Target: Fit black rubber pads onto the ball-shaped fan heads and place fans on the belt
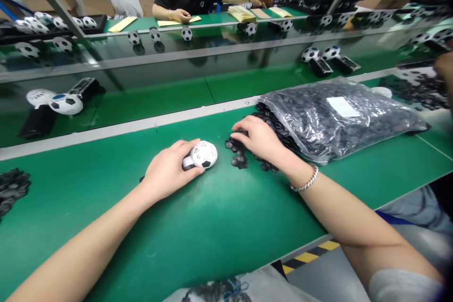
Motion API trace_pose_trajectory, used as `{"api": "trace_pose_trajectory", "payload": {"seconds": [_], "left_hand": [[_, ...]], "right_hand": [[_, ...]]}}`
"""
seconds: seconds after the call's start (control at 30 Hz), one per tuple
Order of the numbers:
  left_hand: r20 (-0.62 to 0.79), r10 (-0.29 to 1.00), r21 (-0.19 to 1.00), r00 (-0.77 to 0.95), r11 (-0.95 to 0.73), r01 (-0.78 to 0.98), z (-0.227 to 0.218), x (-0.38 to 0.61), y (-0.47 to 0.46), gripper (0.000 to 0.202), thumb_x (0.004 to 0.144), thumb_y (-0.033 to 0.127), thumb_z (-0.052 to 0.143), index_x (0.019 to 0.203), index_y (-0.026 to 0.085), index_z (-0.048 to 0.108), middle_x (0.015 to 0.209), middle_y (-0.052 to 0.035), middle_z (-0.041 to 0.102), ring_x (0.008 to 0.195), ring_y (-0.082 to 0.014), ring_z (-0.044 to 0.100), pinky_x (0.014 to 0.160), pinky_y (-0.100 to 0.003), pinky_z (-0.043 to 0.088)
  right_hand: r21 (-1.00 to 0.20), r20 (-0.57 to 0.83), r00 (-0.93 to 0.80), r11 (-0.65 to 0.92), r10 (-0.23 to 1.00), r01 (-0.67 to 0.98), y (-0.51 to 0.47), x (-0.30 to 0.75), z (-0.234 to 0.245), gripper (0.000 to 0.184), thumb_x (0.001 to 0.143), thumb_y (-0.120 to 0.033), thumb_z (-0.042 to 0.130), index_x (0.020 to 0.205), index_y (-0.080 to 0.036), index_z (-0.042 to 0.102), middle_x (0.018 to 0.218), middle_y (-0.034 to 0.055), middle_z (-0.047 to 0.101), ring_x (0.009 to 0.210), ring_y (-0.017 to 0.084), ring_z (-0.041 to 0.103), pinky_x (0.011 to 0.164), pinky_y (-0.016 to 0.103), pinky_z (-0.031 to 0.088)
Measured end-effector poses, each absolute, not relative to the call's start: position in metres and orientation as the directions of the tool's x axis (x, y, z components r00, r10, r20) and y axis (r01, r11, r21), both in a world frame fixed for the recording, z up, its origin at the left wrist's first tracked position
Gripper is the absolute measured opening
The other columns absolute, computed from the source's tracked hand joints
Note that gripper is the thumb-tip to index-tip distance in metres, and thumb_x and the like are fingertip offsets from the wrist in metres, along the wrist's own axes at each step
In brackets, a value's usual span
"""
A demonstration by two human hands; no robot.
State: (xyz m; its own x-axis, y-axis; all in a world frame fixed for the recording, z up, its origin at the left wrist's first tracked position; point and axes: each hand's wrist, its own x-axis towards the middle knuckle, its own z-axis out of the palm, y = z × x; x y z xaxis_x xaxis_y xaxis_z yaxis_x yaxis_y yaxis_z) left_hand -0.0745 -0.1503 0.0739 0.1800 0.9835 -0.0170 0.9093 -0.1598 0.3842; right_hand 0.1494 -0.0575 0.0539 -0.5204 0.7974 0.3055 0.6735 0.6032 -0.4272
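left hand [166, 172] wrapped round soccer-ball fan [202, 155], head pointing right | right hand [260, 139] curled, fingertips on black parts [244, 153] spilling from bag [332, 118] | parts just right of fan, right hand nearer

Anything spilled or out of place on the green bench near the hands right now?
Yes. Small black parts have spilled out of the open mouth of the clear plastic bag onto the green bench, under the right hand. The left hand grips a football-patterned fan lying flat. Nothing looks damaged.
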Motion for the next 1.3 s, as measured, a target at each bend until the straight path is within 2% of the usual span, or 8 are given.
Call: {"api": "trace_pose_trajectory", "payload": {"seconds": [0.13, 0.27, 0.47, 0.7, 0.97, 1.07, 1.17, 1.3], "left_hand": [[-0.022, 0.970, 0.370, 0.244, -0.219, 0.903, 0.077, -0.079, -0.147, 0.055, 0.073, 0.032, 0.053, 0.127, 0.027, 0.043, 0.119, -0.0025, 0.056, 0.100, -0.0240, 0.055, 0.078, -0.034, 0.043], [0.038, 0.958, 0.340, 0.284, -0.280, 0.898, 0.077, -0.086, -0.144, 0.052, 0.074, 0.018, 0.046, 0.124, 0.030, 0.047, 0.119, -0.0005, 0.058, 0.107, -0.0242, 0.051, 0.086, -0.040, 0.037], [0.107, 0.935, 0.316, 0.338, -0.354, 0.880, 0.070, -0.087, -0.141, 0.057, 0.071, 0.009, 0.042, 0.124, 0.030, 0.048, 0.121, 0.0008, 0.057, 0.108, -0.0224, 0.046, 0.098, -0.045, 0.026], [0.078, 0.937, 0.319, 0.340, -0.347, 0.882, 0.070, -0.086, -0.139, 0.056, 0.073, 0.010, 0.041, 0.126, 0.030, 0.045, 0.121, 0.0004, 0.056, 0.109, -0.0218, 0.045, 0.102, -0.049, 0.020], [0.068, 0.947, 0.283, 0.315, -0.321, 0.904, 0.072, -0.086, -0.143, 0.056, 0.074, 0.011, 0.042, 0.126, 0.032, 0.044, 0.126, 0.0004, 0.052, 0.119, -0.0256, 0.037, 0.103, -0.056, 0.015], [0.050, 0.953, 0.298, 0.300, -0.301, 0.906, 0.072, -0.084, -0.147, 0.059, 0.072, 0.019, 0.051, 0.129, 0.030, 0.040, 0.129, -0.0017, 0.048, 0.122, -0.0292, 0.033, 0.104, -0.059, 0.012], [0.046, 0.952, 0.334, 0.301, -0.299, 0.894, 0.071, -0.081, -0.149, 0.067, 0.068, 0.042, 0.061, 0.129, 0.029, 0.039, 0.128, -0.0025, 0.050, 0.122, -0.0311, 0.033, 0.104, -0.060, 0.009], [0.093, 0.963, 0.337, 0.254, -0.271, 0.902, 0.069, -0.075, -0.149, 0.072, 0.065, 0.063, 0.056, 0.125, 0.026, 0.045, 0.120, -0.0053, 0.055, 0.119, -0.0303, 0.037, 0.104, -0.059, 0.009]], "right_hand": [[-0.335, 0.156, -0.453, 0.479, 0.877, 0.811, -0.043, 0.167, 0.052, 0.007, 0.075, -0.021, 0.070, 0.077, -0.017, 0.064, 0.077, 0.0042, 0.059, 0.072, 0.019, 0.056, 0.060, 0.027, 0.043], [-0.468, 0.190, -0.482, 0.510, 0.856, 0.721, -0.051, 0.163, 0.052, 0.009, 0.073, -0.014, 0.070, 0.071, -0.018, 0.062, 0.071, 0.0001, 0.058, 0.065, 0.015, 0.055, 0.058, 0.024, 0.040], [-0.791, 0.201, -0.643, 0.510, 0.739, 0.339, -0.081, 0.145, 0.061, 0.002, 0.081, -0.016, 0.061, 0.083, -0.017, 0.061, 0.073, -0.0007, 0.060, 0.064, 0.013, 0.055, 0.060, 0.023, 0.044], [-0.671, 0.337, -0.749, 0.703, 0.571, 0.235, -0.097, 0.134, 0.064, 0.014, 0.086, -0.012, 0.050, 0.097, -0.017, 0.057, 0.088, 0.0047, 0.059, 0.081, 0.017, 0.055, 0.073, 0.028, 0.045], [-0.729, 0.298, -0.733, 0.642, 0.612, 0.239, -0.103, 0.131, 0.061, 0.005, 0.085, -0.012, 0.055, 0.083, -0.017, 0.055, 0.081, 0.0018, 0.060, 0.071, 0.014, 0.055, 0.065, 0.024, 0.044], [-0.743, 0.328, -0.734, 0.642, 0.595, 0.189, -0.104, 0.128, 0.059, 0.007, 0.085, -0.015, 0.057, 0.078, -0.017, 0.057, 0.078, 0.0015, 0.058, 0.070, 0.014, 0.053, 0.066, 0.025, 0.043], [-0.809, 0.296, -0.717, 0.565, 0.630, 0.163, -0.103, 0.125, 0.053, 0.006, 0.083, -0.017, 0.060, 0.077, -0.017, 0.059, 0.078, 0.0011, 0.057, 0.070, 0.013, 0.052, 0.064, 0.024, 0.043], [-0.864, 0.281, -0.680, 0.487, 0.677, 0.128, -0.101, 0.119, 0.044, 0.006, 0.080, -0.019, 0.064, 0.075, -0.016, 0.061, 0.077, 0.0014, 0.054, 0.068, 0.013, 0.050, 0.059, 0.023, 0.042]]}}
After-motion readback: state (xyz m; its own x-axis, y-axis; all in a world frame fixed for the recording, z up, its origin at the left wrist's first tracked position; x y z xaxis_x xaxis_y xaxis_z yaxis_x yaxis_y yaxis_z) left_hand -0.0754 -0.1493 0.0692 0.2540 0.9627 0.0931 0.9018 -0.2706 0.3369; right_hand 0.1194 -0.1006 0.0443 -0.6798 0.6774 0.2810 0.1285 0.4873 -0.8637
